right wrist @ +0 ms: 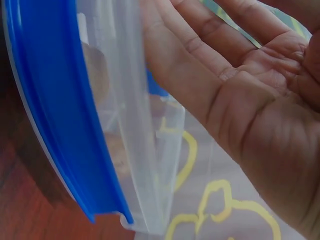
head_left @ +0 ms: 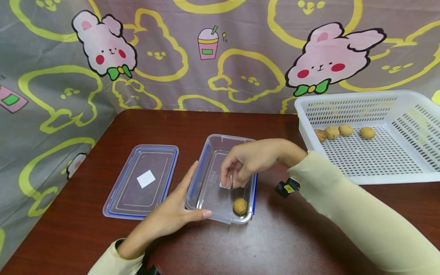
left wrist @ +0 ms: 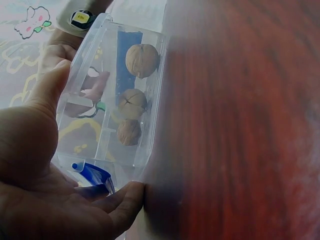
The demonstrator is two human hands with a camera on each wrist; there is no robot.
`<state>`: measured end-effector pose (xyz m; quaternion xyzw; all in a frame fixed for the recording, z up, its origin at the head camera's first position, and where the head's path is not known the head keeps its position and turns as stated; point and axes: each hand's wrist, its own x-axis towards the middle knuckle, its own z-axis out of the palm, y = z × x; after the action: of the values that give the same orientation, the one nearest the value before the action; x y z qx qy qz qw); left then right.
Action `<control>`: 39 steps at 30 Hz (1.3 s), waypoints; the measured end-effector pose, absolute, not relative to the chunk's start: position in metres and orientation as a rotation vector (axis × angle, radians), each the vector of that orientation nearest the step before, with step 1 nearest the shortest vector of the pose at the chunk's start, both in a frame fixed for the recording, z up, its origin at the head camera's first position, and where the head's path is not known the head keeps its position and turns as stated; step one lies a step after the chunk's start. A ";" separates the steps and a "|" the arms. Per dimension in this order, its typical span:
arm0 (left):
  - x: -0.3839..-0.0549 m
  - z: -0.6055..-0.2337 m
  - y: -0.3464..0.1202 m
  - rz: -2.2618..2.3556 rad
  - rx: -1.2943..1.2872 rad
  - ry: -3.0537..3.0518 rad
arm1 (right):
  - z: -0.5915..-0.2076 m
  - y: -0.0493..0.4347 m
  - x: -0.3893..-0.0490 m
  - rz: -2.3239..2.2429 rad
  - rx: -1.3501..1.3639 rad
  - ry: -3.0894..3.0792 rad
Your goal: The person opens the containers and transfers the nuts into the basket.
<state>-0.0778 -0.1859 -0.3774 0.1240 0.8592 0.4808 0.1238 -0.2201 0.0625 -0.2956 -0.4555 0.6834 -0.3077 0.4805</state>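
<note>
My left hand [head_left: 173, 214] grips a clear plastic food container [head_left: 206, 191] at its near left corner, thumb over the front rim and fingers along the side. Over the container's middle, my right hand [head_left: 245, 162] reaches down with loosely bent fingers. Its fingertips are right at a white square [head_left: 225, 186], and no walnut shows between them. One walnut [head_left: 240, 206] lies at the container's near right corner. Through the clear wall, the left wrist view shows several walnut shapes [left wrist: 142, 61]. A blue latch flap [right wrist: 55, 100] hangs along the container's side in the right wrist view.
The container's clear lid [head_left: 128, 194], blue-edged with a white square on it, lies to the left. At the right, a white perforated basket [head_left: 395, 177] holds several walnuts [head_left: 346, 130]. A patterned cloth [head_left: 237, 26] hangs behind the dark wooden table [head_left: 268, 248].
</note>
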 end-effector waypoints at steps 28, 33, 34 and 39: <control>-0.077 -0.376 -0.186 1.393 0.345 2.502 | -0.321 0.029 -0.199 -0.490 -0.897 1.706; -0.077 -0.376 -0.186 1.397 0.349 2.503 | -0.323 0.028 -0.198 -0.491 -0.885 1.666; -0.078 -0.377 -0.186 1.398 0.350 2.503 | -0.323 0.028 -0.198 -0.489 -0.887 1.661; -0.078 -0.378 -0.186 1.410 0.357 2.499 | -0.325 0.027 -0.198 -0.486 -0.891 1.635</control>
<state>-0.0783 -0.1862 -0.3783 0.1224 0.8575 0.4838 0.1251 -0.1977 0.0268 -0.3252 -0.3798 0.6971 -0.2072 0.5718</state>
